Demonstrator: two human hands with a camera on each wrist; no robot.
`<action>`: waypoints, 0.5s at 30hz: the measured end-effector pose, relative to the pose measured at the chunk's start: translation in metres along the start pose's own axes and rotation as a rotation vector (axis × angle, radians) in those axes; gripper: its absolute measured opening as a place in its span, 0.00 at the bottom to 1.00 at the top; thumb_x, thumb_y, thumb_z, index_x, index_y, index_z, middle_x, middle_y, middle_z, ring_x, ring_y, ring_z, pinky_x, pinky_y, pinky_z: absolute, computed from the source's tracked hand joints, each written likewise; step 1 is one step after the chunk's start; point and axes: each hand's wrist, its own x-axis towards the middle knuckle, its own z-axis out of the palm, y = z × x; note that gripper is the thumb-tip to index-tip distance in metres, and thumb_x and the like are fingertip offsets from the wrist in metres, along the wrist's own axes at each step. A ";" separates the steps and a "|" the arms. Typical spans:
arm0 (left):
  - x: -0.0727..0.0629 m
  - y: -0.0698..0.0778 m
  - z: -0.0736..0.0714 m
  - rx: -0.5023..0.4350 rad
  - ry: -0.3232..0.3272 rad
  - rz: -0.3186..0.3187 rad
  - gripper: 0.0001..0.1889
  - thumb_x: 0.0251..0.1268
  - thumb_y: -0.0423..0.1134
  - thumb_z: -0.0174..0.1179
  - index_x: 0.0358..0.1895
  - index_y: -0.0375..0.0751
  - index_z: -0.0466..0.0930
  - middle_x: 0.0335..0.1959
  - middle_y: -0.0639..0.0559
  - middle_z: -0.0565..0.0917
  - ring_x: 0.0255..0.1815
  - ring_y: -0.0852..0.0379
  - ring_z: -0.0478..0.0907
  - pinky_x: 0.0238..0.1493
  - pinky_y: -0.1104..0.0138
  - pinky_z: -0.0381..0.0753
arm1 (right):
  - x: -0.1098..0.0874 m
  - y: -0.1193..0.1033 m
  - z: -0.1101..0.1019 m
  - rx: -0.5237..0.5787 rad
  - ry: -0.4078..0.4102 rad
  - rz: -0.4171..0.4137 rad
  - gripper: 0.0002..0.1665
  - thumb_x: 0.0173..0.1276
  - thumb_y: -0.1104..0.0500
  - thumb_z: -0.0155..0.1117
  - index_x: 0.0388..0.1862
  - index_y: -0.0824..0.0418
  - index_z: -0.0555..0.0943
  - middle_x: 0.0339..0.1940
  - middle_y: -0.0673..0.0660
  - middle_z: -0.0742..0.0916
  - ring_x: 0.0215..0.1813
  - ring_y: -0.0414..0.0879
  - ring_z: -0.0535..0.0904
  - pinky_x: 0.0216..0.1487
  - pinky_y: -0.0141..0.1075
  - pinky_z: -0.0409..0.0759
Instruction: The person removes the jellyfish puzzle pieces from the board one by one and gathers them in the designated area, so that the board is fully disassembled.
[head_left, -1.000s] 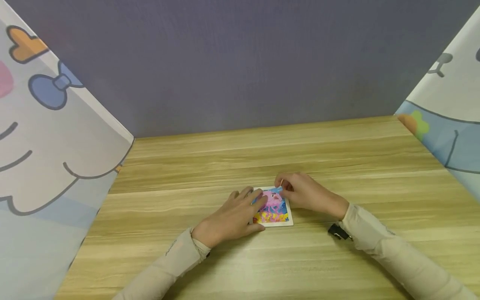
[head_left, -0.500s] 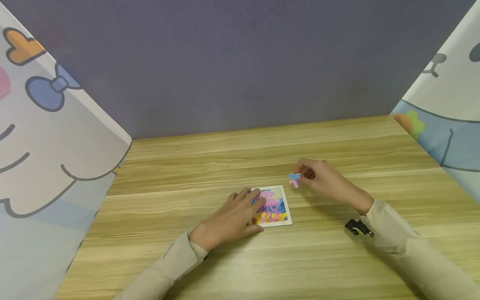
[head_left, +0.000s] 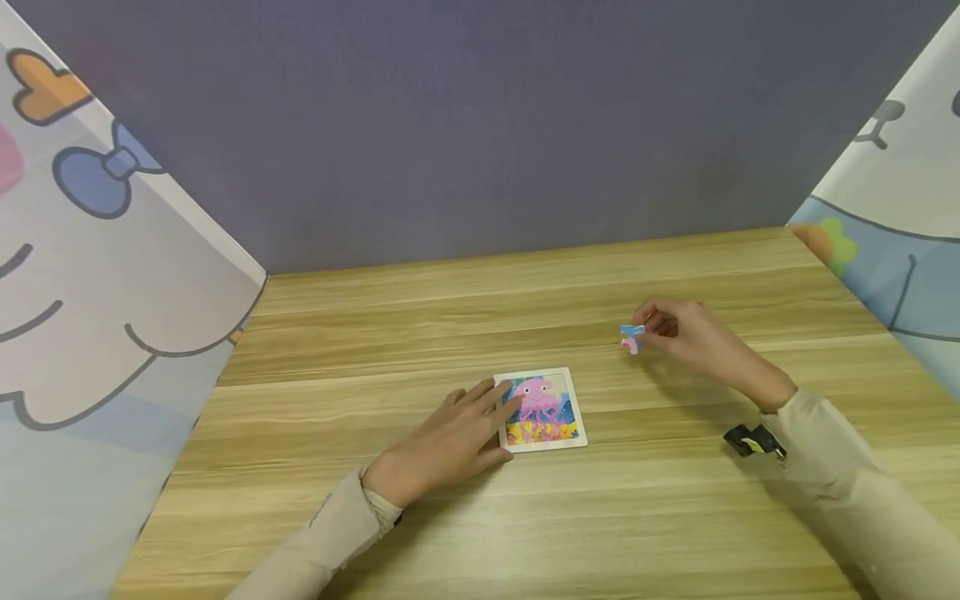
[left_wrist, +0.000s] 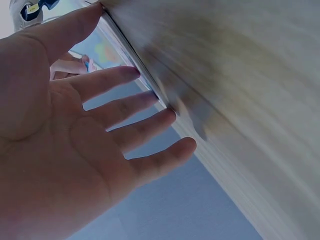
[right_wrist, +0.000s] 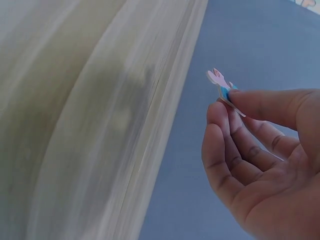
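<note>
A small square jigsaw puzzle [head_left: 536, 417] with a white frame lies on the table, picturing a pink jellyfish over a yellow seabed. Its upper right corner shows a pale gap where the backing is bare. My left hand [head_left: 450, 437] rests with fingers spread on the puzzle's left side, the thumb at its lower edge; the left wrist view shows these fingers straight, tips at the frame's edge. Up and to the right of the puzzle, my right hand [head_left: 693, 333] pinches a blue and pink puzzle piece [head_left: 632, 339] between thumb and fingers, held above the table [right_wrist: 90, 125].
The wood-grain table [head_left: 360, 325] meets a grey-purple wall [head_left: 510, 133] at the back. Cartoon-printed panels stand at the left [head_left: 135, 275] and right [head_left: 900, 217]. A black device [head_left: 753, 440] sits at the right wrist.
My right hand has lifted the puzzle piece from the upper right corner and carried it right and away, baring the gap. The left hand has drawn back slightly leftward.
</note>
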 end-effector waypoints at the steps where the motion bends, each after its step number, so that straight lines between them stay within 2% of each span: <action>1: 0.000 0.000 0.000 0.002 0.002 0.002 0.37 0.72 0.57 0.56 0.77 0.44 0.60 0.78 0.41 0.59 0.78 0.40 0.55 0.69 0.44 0.65 | 0.000 0.003 -0.001 -0.002 0.009 -0.004 0.08 0.64 0.71 0.69 0.41 0.65 0.82 0.33 0.55 0.87 0.36 0.45 0.82 0.37 0.29 0.80; 7: 0.000 -0.002 0.001 0.006 0.014 0.007 0.37 0.72 0.57 0.56 0.77 0.44 0.60 0.77 0.41 0.60 0.77 0.40 0.56 0.68 0.45 0.67 | -0.001 0.021 -0.010 0.010 0.032 0.002 0.08 0.63 0.71 0.69 0.40 0.65 0.82 0.32 0.55 0.87 0.34 0.37 0.80 0.35 0.24 0.77; 15: 0.000 -0.003 0.002 -0.018 0.018 0.008 0.36 0.73 0.57 0.55 0.77 0.44 0.60 0.78 0.41 0.59 0.78 0.40 0.54 0.67 0.45 0.68 | -0.004 0.042 -0.024 -0.024 0.013 0.058 0.07 0.66 0.69 0.68 0.42 0.66 0.82 0.34 0.57 0.86 0.34 0.37 0.79 0.34 0.25 0.76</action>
